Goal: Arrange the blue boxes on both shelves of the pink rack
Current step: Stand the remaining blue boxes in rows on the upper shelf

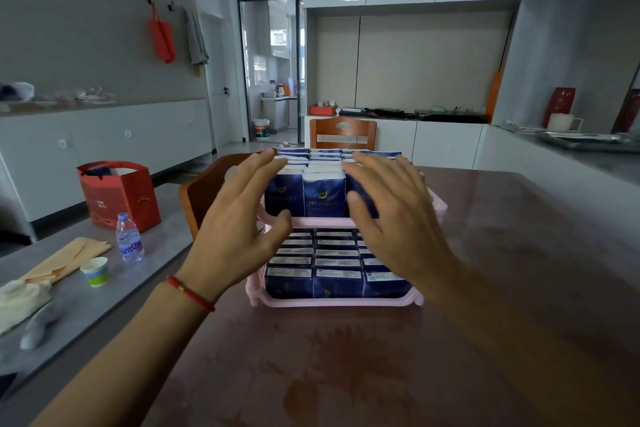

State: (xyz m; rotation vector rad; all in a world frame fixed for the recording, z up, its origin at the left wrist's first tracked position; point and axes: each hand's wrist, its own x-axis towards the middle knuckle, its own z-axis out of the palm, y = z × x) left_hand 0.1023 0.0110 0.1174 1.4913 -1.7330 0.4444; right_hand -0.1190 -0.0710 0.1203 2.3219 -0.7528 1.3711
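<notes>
- Here, in the head view, the pink rack stands on the reddish desk, straight ahead of the person, its long side running left to right across the view.
- Blue boxes stand upright in rows on the upper shelf; more lie packed in rows on the lower shelf, nearer the camera.
- The left hand is spread wide, fingers straight, at the left end of the upper row; its thumb seems to touch the front box there, though I cannot tell for sure.
- The right hand is likewise spread wide at the right end, holding nothing.
- Judgement: both shelves look full, so any coming move is a squaring-up of the top row, each hand pressing inward along the rack's long axis.
- Room: bare desk lies in front and to the right; a wooden chair stands close behind the rack's left end.
</notes>
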